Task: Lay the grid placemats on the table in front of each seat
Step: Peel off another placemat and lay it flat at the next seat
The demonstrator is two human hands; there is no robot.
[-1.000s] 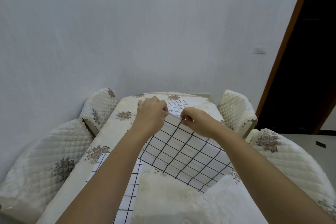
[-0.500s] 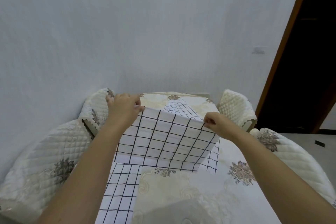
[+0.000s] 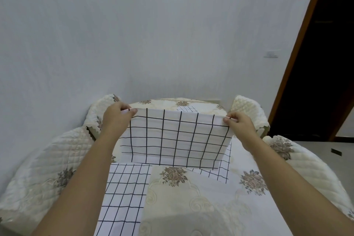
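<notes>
Pinching the raised grid placemat (image 3: 176, 140) taut by its top corners, left hand (image 3: 115, 119) and right hand (image 3: 240, 124) closed on it above the table (image 3: 210, 207), needing lowering squarely toward the far-left seat (image 3: 99, 113).

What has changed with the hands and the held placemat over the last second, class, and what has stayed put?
The left hand and right hand have moved apart from a close pinch, spreading the held placemat out wide between them, its top edge raised and now level. Both hands kept their grip. The near left placemat, the far placemat and the chairs stayed where they were.
</notes>
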